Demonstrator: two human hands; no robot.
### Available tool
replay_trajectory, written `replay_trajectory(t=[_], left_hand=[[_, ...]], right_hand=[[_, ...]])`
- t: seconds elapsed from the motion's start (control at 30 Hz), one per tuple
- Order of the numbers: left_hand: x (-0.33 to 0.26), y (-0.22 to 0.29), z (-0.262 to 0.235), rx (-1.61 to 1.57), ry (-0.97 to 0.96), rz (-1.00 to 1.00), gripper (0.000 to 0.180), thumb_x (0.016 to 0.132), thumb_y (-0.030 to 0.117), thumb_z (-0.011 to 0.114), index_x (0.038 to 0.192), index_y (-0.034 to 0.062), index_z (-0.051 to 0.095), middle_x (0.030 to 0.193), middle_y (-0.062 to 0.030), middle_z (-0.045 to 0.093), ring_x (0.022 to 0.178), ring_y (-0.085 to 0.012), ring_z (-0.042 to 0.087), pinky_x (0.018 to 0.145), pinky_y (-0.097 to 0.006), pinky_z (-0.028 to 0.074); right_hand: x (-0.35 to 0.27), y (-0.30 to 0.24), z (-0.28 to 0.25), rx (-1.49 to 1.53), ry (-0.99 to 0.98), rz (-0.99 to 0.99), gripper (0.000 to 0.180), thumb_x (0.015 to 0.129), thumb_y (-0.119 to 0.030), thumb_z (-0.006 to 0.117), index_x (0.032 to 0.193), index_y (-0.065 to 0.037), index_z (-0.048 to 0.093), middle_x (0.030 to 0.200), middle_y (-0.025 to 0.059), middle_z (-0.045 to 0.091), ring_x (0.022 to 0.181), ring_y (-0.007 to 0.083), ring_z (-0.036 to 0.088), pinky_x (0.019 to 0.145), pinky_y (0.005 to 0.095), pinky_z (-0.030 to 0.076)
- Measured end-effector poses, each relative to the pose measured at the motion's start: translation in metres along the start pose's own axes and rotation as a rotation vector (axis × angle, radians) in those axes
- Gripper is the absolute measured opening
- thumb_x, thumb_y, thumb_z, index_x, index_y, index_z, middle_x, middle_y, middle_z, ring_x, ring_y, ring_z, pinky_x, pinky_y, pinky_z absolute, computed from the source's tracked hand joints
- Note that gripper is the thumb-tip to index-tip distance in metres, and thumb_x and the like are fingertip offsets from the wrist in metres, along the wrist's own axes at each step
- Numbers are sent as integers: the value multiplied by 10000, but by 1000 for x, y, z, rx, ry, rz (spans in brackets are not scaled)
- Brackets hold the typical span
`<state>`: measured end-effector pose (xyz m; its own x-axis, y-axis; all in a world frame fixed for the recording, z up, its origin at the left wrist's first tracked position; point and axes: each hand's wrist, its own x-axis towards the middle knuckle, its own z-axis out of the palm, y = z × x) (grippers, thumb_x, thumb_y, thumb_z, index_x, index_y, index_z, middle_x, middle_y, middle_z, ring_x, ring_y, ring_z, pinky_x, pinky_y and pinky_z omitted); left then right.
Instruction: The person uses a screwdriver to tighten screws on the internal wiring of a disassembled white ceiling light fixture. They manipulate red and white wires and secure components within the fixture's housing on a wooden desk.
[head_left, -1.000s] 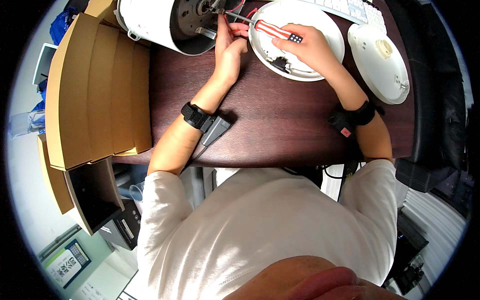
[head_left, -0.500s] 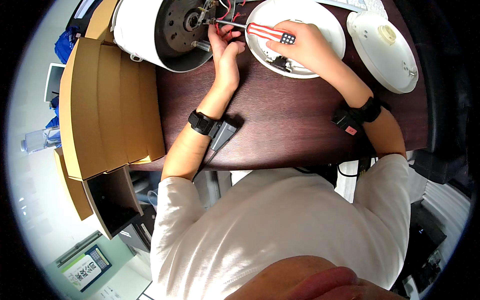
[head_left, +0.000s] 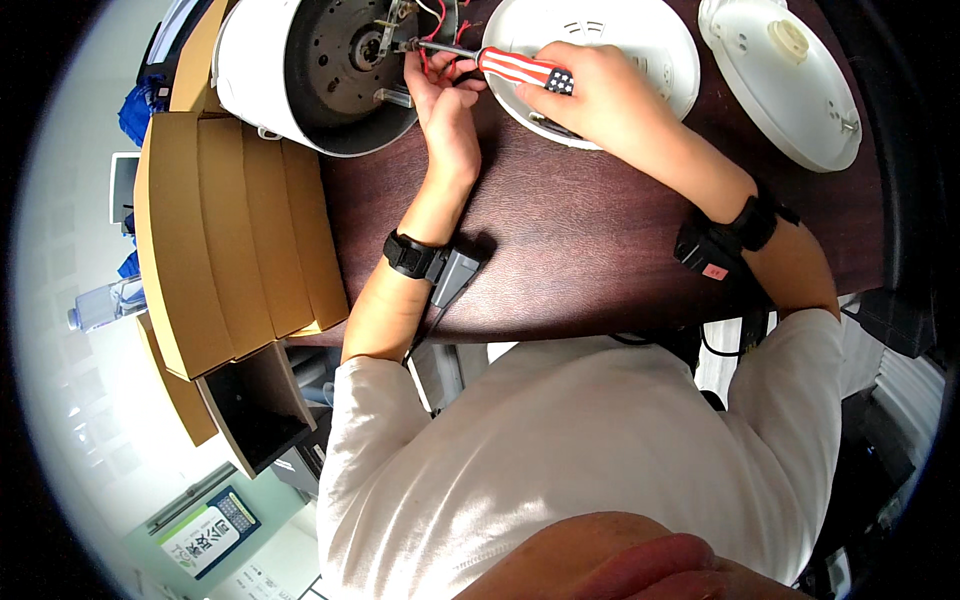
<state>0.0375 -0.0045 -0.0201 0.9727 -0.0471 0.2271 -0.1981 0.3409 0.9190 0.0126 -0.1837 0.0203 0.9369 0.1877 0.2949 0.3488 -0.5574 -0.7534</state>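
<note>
A white rice cooker body (head_left: 262, 75) lies on its side at the upper left, its dark metal inside with a bracket and wires facing me. My right hand (head_left: 600, 92) grips a screwdriver (head_left: 515, 66) by its red-and-white striped handle, its dark end patterned with white stars. The shaft points left, its tip meeting a small metal part by the cooker's opening. Right under that tip, my left hand (head_left: 447, 120) has its fingers curled close to the part and the red and white wires (head_left: 437, 22). What those fingers pinch is too small to make out.
A round white plastic cover (head_left: 672, 60) lies behind my right hand, with dark small parts on it partly hidden. Farther right rests an oval white lid (head_left: 790, 95). Cardboard boxes (head_left: 235, 230) stand along the left table edge. The brown tabletop (head_left: 560, 240) spreads before me.
The whole view has shifted slightly. My right hand and the screwdriver have turned a little, with the tip still at the same metal part. My left hand stays beside it.
</note>
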Motion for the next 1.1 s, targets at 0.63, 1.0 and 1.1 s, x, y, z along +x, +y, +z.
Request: replay_trajectory(t=[0.63, 1.0, 1.1], left_hand=[[-5, 22, 7, 251, 106, -163, 770, 764, 27, 522, 1429, -4, 135, 1221, -98, 429, 1081, -182, 426, 931, -275, 357], [-18, 100, 10, 660, -49, -370, 570, 841, 116, 549, 1353, -55, 364, 1134, -143, 582, 931, -150, 567, 815, -260, 443], [-10, 92, -3, 1003, 22, -196, 365, 892, 111, 515, 1226, -36, 527, 1050, -122, 636, 789, -109, 601, 672, -235, 470]], right_hand=[[-5, -8, 0, -103, 18, -35, 312, 803, -309, 648, 818, 2, 630, 603, 195, 600, 570, 354, 621, 549, 422, 512], [-8, -16, -5, -308, 54, -155, 255, 802, -252, 653, 849, -6, 605, 662, 156, 629, 584, 308, 642, 545, 397, 529], [-8, -13, -3, -323, 53, -168, 249, 802, -245, 651, 840, -5, 596, 669, 144, 628, 585, 295, 644, 542, 390, 529]])
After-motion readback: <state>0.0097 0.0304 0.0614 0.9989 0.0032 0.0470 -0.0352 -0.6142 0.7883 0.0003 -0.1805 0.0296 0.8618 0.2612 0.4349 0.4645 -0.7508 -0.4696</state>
